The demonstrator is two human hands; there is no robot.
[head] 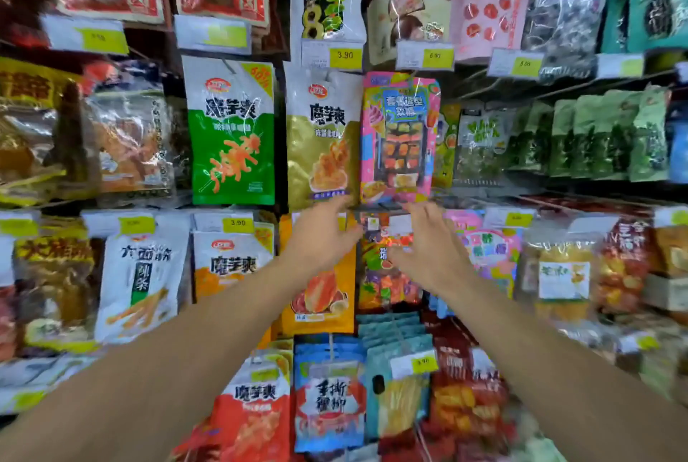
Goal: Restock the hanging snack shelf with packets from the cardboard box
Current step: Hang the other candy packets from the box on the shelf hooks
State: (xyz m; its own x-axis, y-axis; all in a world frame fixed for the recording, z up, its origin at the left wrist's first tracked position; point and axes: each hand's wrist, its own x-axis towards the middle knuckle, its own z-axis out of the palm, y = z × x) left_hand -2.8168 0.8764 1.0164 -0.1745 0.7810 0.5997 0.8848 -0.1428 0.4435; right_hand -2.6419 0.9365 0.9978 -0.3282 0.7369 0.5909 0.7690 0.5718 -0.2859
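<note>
Both hands reached at the shelf: left hand (323,234) and right hand (428,245), fingers spread, flanked a blurred packet (379,238); any grip unclear. Next: hooking it on.

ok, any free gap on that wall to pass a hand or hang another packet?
Barely. One dark gap sits between the green-and-white packet and the gold packet. Another shadowed strip lies right of the pink packet, under the price tags. Both the left hand and right hand reach open below the pink packet. Elsewhere packets overlap edge to edge.
</note>
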